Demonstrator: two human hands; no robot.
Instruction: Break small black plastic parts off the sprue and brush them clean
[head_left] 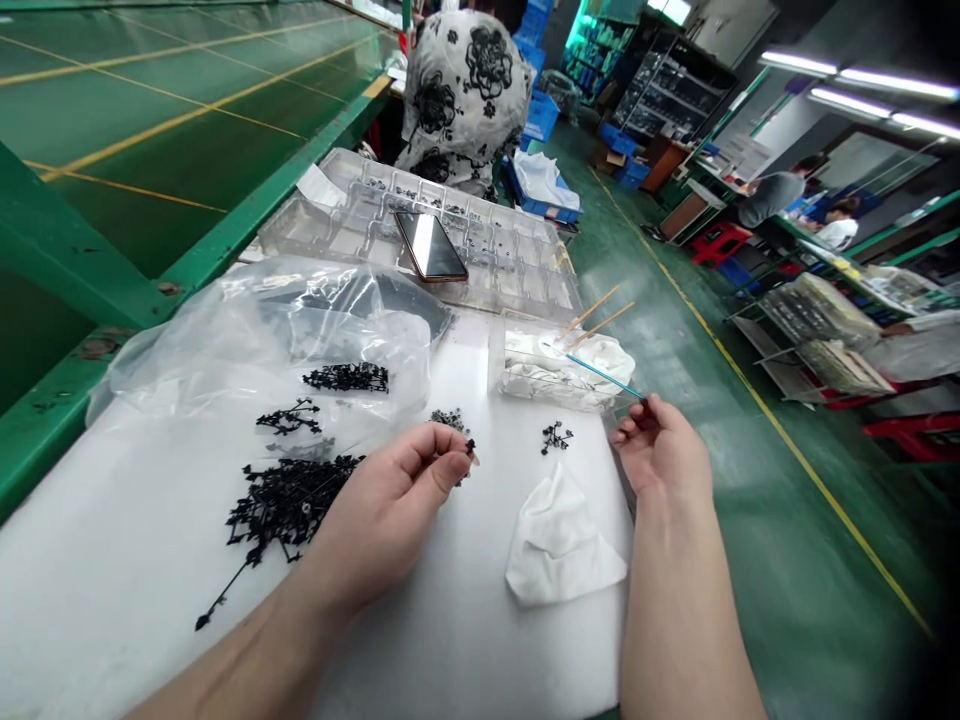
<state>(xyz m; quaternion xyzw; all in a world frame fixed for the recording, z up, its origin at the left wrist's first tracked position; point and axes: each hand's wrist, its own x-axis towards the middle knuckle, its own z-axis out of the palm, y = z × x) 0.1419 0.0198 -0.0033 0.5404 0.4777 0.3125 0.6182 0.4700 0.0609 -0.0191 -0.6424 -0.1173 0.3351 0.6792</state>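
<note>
Green-painted factory floor (757, 520) runs away on your right, with a yellow line along it, shelving beyond, and blue crates (541, 115) far ahead. A person in a black-and-white patterned head covering (461, 100) is at the far end of your bench. On that bench, a clear plastic tray (517, 270) with small black parts in its pockets lies far off, with a phone (430, 246) resting on it. Nearer, a white foam pad (465, 650) carries your work: a clear plastic bag (247, 340) at left, black moulded sprues (289, 505) spread near you, a folded white wipe (559, 545) at right, and a clear box of white cloth (562, 365) with wooden sticks (600, 318) in it.

Your left hand (390, 510) is nearly closed, thumb and fingertips pinching a tiny black piece (470, 450); keep that pinch light but steady so the piece doesn't flick away. Your right hand (664, 445) is loosely curled, holding a thin blue-shafted stick (604, 378) at its end, its tip reaching far left over the box. Hold it like a pen for fine control.
</note>
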